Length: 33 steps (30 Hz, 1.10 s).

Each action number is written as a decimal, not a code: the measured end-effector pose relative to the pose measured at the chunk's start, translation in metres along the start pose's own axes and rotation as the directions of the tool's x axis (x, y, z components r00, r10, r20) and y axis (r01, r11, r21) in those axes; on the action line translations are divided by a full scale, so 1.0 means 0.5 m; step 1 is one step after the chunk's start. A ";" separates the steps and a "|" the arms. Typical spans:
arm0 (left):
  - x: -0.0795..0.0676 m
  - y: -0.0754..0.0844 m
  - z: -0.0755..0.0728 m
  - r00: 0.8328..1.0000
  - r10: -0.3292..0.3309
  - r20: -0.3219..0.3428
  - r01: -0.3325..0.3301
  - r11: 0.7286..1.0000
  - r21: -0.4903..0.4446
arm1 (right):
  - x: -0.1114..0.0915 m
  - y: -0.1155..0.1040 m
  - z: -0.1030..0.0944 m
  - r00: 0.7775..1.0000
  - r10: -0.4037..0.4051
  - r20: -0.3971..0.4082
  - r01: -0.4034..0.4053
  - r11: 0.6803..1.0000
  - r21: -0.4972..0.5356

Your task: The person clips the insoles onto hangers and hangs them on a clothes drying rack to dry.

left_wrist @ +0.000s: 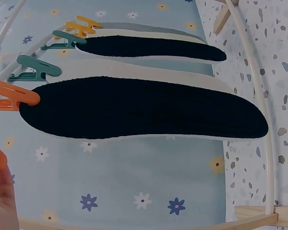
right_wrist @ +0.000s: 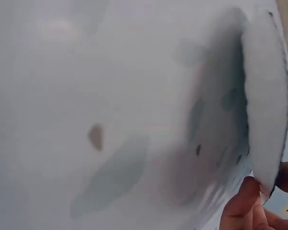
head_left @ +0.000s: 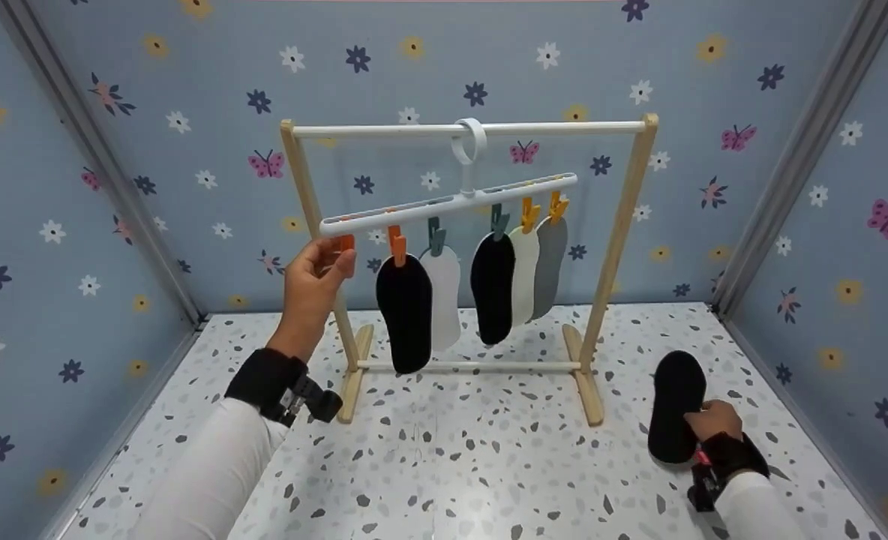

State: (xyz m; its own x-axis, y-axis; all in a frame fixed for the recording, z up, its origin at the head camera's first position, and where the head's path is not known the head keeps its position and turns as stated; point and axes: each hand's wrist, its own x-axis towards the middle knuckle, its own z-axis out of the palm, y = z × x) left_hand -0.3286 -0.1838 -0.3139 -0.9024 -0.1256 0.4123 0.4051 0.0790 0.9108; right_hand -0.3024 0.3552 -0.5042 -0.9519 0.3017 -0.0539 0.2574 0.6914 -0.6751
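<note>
My left hand [head_left: 314,271] pinches an orange clothespin [head_left: 347,242] at the left end of a white clip hanger [head_left: 444,204], which tilts down on that side. From the hanger hang several insoles: a black insole [head_left: 404,315] in an orange clip, a white insole [head_left: 441,300], another black insole [head_left: 493,292] in a dark green clip, a cream insole [head_left: 523,277] and a grey insole [head_left: 550,266] in yellow clips. At the right, my right hand [head_left: 716,420] grips the edge of a loose black insole [head_left: 675,405] close over the table; its white underside shows in the right wrist view.
The hanger's ring [head_left: 470,141] hooks over the top bar [head_left: 564,127] of a wooden rack [head_left: 622,225]. The rack's feet [head_left: 585,382] stand on a speckled white tabletop [head_left: 444,465]. Flowered blue panels [head_left: 444,75] close in the back and both sides.
</note>
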 end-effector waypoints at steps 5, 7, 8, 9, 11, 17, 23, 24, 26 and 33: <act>-0.004 0.004 0.002 1.000 -0.008 0.011 0.008 1.000 0.022 | 0.002 0.006 0.006 0.995 0.066 0.079 -0.080 0.977 0.199; -0.005 0.005 0.001 1.000 -0.015 0.020 0.015 0.999 0.037 | 0.002 0.004 0.015 0.989 0.094 0.112 -0.123 0.948 0.293; -0.005 0.006 0.001 1.000 -0.018 0.023 0.017 0.999 0.042 | 0.001 0.002 0.020 0.987 0.104 0.122 -0.140 0.931 0.338; -0.006 0.007 0.001 0.999 -0.022 0.023 0.021 0.999 0.050 | 0.000 -0.001 0.025 0.985 0.114 0.130 -0.155 0.912 0.381; -0.006 0.008 0.000 0.999 -0.032 0.022 0.031 0.998 0.057 | -0.007 -0.009 0.033 0.983 0.115 0.140 -0.167 0.876 0.452; -0.005 0.014 0.002 0.999 -0.042 0.035 0.039 0.997 0.069 | -0.043 -0.042 0.042 0.976 0.069 0.206 -0.186 0.749 0.636; -0.003 0.014 0.002 0.999 -0.009 0.031 0.006 0.996 0.093 | -0.076 -0.077 0.030 0.967 -0.011 0.255 -0.171 0.715 0.677; -0.003 0.014 0.002 0.999 -0.005 0.031 0.002 0.996 0.093 | -0.081 -0.082 0.027 0.966 -0.020 0.258 -0.166 0.717 0.676; -0.003 0.013 0.003 0.999 -0.002 0.040 -0.001 0.996 0.088 | -0.091 -0.091 0.020 0.964 -0.033 0.264 -0.158 0.729 0.666; -0.002 0.008 0.002 0.999 -0.013 0.048 0.010 0.998 0.068 | -0.127 -0.120 0.012 0.959 -0.083 0.272 -0.108 0.780 0.617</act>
State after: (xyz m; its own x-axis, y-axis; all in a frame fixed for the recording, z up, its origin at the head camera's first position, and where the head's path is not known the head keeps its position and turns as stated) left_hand -0.3261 -0.1824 -0.3109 -0.9135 -0.0795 0.3990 0.3854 0.1446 0.9113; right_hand -0.2583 0.2906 -0.4645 -0.9792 0.0531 -0.1960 0.2005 0.1016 -0.9744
